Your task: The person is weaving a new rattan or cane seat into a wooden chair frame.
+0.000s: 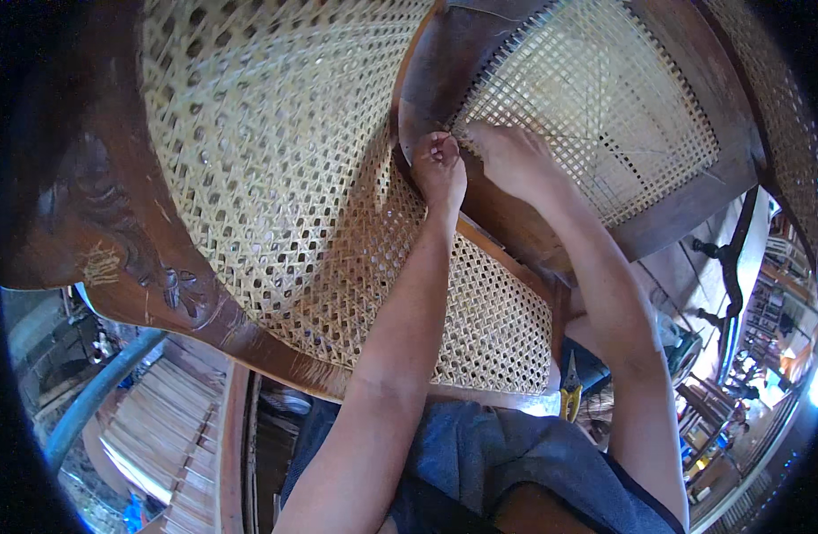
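Observation:
A carved dark wooden chair frame (186,303) holds a large woven cane panel (275,196). Beyond it is a wooden seat frame (645,236) with a finer, partly woven cane panel (551,98). At the near left corner of that panel, my left hand (438,169) is curled closed by the frame's edge. Whatever its fingers hold is too small to make out. Close beside it, my right hand (514,160) bends over the same corner, its fingertips together at the cane edge. A strand between them cannot be made out.
Yellow-handled pliers (571,392) stand by my lap on the right. A blue pipe (97,392) and wooden slats (164,423) are at the lower left. Dark turned chair parts (725,276) and cluttered shelves lie farther right.

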A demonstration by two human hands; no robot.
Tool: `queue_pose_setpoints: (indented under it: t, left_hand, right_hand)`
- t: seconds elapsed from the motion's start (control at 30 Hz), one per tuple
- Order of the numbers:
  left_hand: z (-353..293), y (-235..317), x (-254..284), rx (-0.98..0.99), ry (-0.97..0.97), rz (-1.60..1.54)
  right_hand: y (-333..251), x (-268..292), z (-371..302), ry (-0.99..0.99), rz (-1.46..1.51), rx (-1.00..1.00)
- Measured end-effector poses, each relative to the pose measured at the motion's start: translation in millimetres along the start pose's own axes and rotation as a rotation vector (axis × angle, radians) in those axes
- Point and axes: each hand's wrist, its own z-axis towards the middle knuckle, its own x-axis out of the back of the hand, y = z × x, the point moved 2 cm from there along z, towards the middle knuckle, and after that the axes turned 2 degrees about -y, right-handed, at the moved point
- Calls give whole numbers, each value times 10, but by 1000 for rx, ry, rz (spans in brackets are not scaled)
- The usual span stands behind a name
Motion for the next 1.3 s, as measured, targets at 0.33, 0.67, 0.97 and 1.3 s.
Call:
queue_pose_setpoints:
  t: [0.33, 0.67, 0.97, 1.3]
  left_hand:
    - [-31, 57, -23, 111, 25, -25]
    - [32, 21, 3, -22, 80, -105]
    - [107, -308, -67, 183, 27, -162]
    - [195, -255, -2, 224, 45, -115]
  right_hand:
    - [-76, 109, 418, -197, -376, 82]
    - [-666, -235, 876, -381, -795, 35]
    - [-455, 270, 567, -288, -566, 105]
    - [311, 263, -118, 41, -113, -133]
